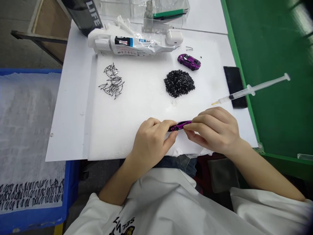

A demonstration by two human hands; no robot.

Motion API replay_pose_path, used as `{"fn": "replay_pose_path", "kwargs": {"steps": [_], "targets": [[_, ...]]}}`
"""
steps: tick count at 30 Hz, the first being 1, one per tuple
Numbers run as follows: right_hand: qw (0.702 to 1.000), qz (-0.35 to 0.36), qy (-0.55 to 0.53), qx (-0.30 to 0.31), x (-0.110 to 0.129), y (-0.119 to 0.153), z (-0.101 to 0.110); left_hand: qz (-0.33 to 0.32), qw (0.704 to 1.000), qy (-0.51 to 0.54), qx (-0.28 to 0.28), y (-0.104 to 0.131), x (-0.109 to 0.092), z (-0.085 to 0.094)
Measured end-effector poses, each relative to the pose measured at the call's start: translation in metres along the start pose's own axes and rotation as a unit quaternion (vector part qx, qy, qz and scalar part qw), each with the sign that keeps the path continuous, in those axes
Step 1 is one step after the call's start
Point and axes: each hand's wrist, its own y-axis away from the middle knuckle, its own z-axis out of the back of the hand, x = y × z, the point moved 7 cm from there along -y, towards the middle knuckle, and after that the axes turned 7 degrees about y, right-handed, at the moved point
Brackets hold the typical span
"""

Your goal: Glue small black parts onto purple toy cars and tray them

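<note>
A small purple toy car (pixel 180 125) is held low over the front of the white foam sheet (pixel 137 111). My left hand (pixel 153 138) pinches its left end between thumb and fingers. At the other end, my right hand (pixel 215 130) grips it the same way, its fingers covering that part of the car. A second purple toy car (pixel 189 62) stands on the sheet farther back. Between the two cars lies a heap of tiny black parts (pixel 179 83). Thin black loop-shaped pieces (pixel 112 81) are scattered at the left of the sheet.
A syringe (pixel 251 89) with a yellowish tip lies across a black phone (pixel 235 86) at the right. Along the back are a white tube (pixel 134 45), a white earbud case (pixel 174 37), a glass bottle (pixel 148 18) and a dark cylinder (pixel 81 14). A blue crate (pixel 68 195) stands lower left.
</note>
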Motion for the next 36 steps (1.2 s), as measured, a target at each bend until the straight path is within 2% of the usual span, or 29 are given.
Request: {"fn": "replay_pose_path", "kwargs": {"steps": [7,26,32,36], "targets": [[1.000,0.024,-0.006,0.012,0.002,0.002,-0.003,0.001,1.000,-0.002,0.001,0.001,0.001,0.000],[0.999,0.030,-0.008,-0.023,0.007,0.004,-0.003,-0.002,1.000,-0.002,-0.007,0.001,0.000,0.000],[1.000,0.029,-0.003,0.005,0.007,0.003,-0.008,-0.001,1.000,-0.002,-0.001,0.001,0.000,-0.001],[0.999,0.024,-0.041,0.008,0.002,0.004,-0.011,-0.001,1.000,-0.002,0.001,0.001,0.000,-0.001]]}}
